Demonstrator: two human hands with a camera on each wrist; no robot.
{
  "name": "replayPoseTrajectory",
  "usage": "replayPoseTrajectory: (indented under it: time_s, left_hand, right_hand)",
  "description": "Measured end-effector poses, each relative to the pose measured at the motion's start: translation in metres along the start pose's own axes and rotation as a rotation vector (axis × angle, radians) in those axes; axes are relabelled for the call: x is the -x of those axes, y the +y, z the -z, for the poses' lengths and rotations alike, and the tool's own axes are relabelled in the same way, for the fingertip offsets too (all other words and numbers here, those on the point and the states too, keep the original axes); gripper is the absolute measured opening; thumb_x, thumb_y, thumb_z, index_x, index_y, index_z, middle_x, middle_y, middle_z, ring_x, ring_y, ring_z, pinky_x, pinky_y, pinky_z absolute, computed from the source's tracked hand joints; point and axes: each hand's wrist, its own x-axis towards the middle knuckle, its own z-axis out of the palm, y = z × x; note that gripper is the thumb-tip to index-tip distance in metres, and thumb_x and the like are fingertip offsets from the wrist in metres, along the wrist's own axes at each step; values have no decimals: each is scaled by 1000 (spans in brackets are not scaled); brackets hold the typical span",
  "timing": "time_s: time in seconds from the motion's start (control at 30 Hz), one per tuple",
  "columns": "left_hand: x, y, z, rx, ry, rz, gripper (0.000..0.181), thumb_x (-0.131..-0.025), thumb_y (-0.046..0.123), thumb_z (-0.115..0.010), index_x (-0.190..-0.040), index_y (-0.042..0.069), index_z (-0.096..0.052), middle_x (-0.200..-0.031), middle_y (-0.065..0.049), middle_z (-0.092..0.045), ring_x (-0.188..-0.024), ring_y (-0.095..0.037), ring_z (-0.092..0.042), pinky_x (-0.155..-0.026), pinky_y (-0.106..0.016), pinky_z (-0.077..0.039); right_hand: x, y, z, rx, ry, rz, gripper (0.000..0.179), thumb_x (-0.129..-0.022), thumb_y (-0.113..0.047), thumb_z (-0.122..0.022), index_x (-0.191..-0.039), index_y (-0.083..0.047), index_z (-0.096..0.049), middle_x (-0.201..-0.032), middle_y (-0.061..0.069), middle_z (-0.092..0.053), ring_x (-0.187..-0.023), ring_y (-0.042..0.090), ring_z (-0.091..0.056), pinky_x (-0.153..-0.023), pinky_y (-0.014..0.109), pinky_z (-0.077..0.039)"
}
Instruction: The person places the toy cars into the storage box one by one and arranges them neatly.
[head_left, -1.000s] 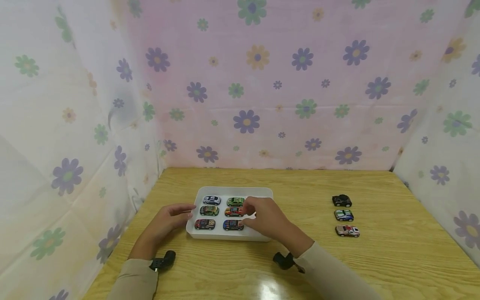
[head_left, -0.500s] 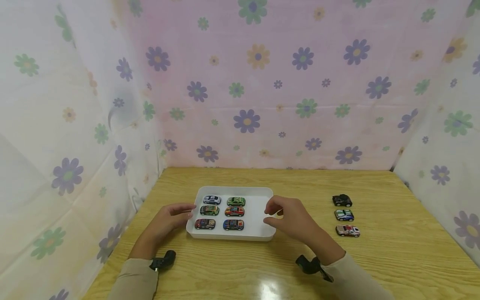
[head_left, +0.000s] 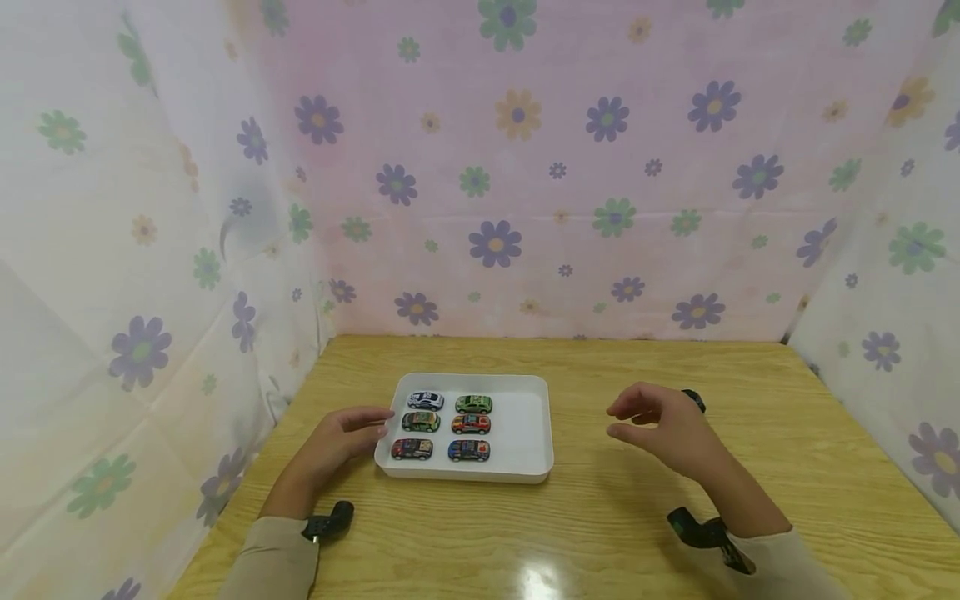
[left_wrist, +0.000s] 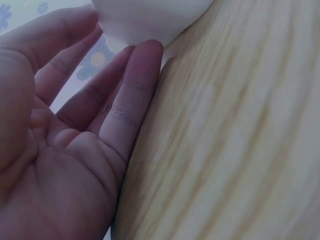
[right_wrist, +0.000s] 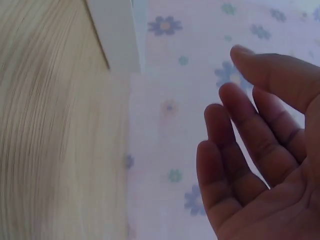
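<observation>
A white tray (head_left: 521, 433) holds several toy cars in two columns. The left column has a white car (head_left: 425, 401), a green-and-orange car (head_left: 421, 422) and a dark red car (head_left: 412, 449). Beside it are a green car (head_left: 473, 404), a red-and-yellow car (head_left: 470, 424) and a blue car (head_left: 468, 450). My left hand (head_left: 341, 442) rests at the tray's left edge, its relaxed fingertips against the white wall (left_wrist: 150, 20) in the left wrist view. My right hand (head_left: 671, 433) hovers right of the tray, fingers loosely bent around nothing, as the right wrist view also shows.
A black toy car (head_left: 695, 401) peeks out behind my right hand, which hides the other cars on that side. Wood-grain tabletop (head_left: 450, 533) surrounds the tray. Flowered cloth (head_left: 555, 192) hangs at the back and both sides.
My right hand has moved right, from over the tray to in front of the cars at the right, covering most of them. My left hand has stayed at the tray's edge.
</observation>
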Motion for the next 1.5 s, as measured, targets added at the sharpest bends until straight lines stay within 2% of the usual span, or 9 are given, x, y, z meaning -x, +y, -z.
replayPoseTrajectory:
  time_s: [0.13,0.27,0.4,0.6,0.73,0.97,1.23,1.5]
  left_hand:
    - [-2,0,-1,-4,5,11,41,-95,32,-76,-133,16,-71,-144,-8,-63,-130,-21,-60,-98,-26,-54]
    - [-3,-1,-1,3,3,12,41,-95,32,-77,-133,16,-71,-144,-8,-63,-130,-22,-59,-99,-28,-54]
    - [-3,-1,-2,13,3,21,41,-94,33,-78,-132,17,-72,-143,-7,-63,-131,-23,-59,-100,-29,-53]
    - [-4,1,-3,-30,7,28,41,-94,37,-77,-132,21,-72,-145,-4,-62,-136,-23,-55,-108,-37,-50]
    - [-4,4,-2,-41,8,25,41,-94,39,-76,-132,22,-72,-146,-3,-62,-138,-24,-53,-110,-38,-48]
    - [-1,-1,1,-45,30,16,40,-94,33,-77,-131,19,-72,-142,-5,-65,-135,-24,-55,-101,-26,-50]
    - [-2,-2,0,-40,16,3,41,-94,35,-77,-132,20,-71,-143,-5,-64,-137,-25,-54,-104,-29,-50]
    - [-1,-1,1,-18,3,-12,44,-95,32,-77,-134,14,-70,-144,-10,-63,-129,-23,-59,-96,-25,-54]
  right_hand:
    - [12,23,23,-115,-21,-17,26,-92,-31,-80,-113,-17,-72,-113,1,-74,-105,12,-71,-90,22,-57]
    - [25,47,42,-222,-48,-25,31,-94,-21,-78,-121,-8,-69,-119,4,-74,-109,11,-71,-89,24,-59]
    - [36,67,57,-274,-67,-25,35,-97,-14,-74,-128,-2,-64,-126,7,-73,-114,15,-70,-88,28,-60]
    - [48,89,73,-334,-64,-56,38,-99,-8,-69,-134,5,-58,-131,13,-70,-117,21,-70,-88,35,-61]
    - [54,101,76,-340,-69,-76,38,-99,-7,-69,-133,7,-57,-130,14,-70,-115,21,-71,-86,36,-62]
    - [55,109,73,-332,-113,-168,41,-98,-15,-72,-133,3,-60,-131,18,-69,-113,20,-71,-86,38,-62]
    - [58,112,74,-295,-122,-205,44,-97,-17,-73,-134,1,-60,-133,19,-68,-114,13,-70,-87,32,-61]
    - [60,119,73,-301,-141,-255,49,-95,-16,-75,-137,4,-58,-132,17,-69,-111,11,-70,-87,30,-60]
